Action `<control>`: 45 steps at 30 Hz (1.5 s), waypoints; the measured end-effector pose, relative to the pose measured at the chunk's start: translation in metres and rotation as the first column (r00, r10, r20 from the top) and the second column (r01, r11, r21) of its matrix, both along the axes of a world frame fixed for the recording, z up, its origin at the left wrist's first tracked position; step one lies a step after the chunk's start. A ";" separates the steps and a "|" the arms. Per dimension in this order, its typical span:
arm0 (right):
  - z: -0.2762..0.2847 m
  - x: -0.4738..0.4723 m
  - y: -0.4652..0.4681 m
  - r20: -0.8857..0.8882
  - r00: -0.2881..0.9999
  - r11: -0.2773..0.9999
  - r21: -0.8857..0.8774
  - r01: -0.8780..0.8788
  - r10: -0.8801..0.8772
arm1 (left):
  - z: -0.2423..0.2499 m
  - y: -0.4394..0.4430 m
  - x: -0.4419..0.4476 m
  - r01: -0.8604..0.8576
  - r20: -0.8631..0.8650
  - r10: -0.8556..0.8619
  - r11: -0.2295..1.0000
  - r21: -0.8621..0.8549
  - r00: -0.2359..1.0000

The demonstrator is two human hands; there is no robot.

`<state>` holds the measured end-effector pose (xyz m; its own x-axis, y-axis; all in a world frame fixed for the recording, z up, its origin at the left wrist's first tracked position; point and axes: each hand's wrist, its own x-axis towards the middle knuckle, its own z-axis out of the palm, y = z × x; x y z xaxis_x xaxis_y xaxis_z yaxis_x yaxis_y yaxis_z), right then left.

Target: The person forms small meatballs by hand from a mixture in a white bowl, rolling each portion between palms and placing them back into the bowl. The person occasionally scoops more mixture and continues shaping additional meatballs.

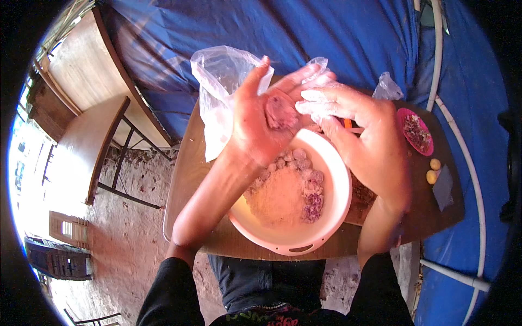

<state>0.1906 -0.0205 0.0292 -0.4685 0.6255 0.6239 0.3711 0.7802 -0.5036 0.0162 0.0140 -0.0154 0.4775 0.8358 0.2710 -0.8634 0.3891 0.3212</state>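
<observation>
On the open palm of my left hand (255,118) lies a small flattened lump of purplish-pink dough or minced food (281,113). The thumb and fingers of that hand are spread. My right hand (355,122), its fingertips coated in white powder, is held close beside the lump; nothing shows in its fingers. Beneath both hands stands a pale plastic basin (344,195) with a slotted handle. It holds pale powder (279,195), several powdered balls (299,155) and a purple crumbly clump (313,208).
A clear plastic bag (216,93) with white contents lies behind my left hand. On the brown table's (187,163) right side are a pink plate (416,132) of chopped food, two small yellowish round items (433,171) and a grey piece (443,188). A blue tarpaulin (261,24) hangs behind.
</observation>
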 end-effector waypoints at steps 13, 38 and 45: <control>-0.106 -0.003 -0.034 0.502 0.856 0.987 -0.025 0.159 -0.125 | -0.009 0.006 -0.026 -0.048 0.132 0.059 0.995 -0.084 0.989; -0.193 0.139 -0.090 0.242 0.676 0.690 -0.036 0.723 -0.696 | -0.021 0.018 -0.025 0.044 0.106 -0.022 0.975 -0.217 0.994; -0.189 0.148 -0.093 0.176 0.824 0.812 -0.151 0.564 -0.539 | -0.016 0.009 -0.020 0.007 0.058 0.007 0.969 -0.249 0.998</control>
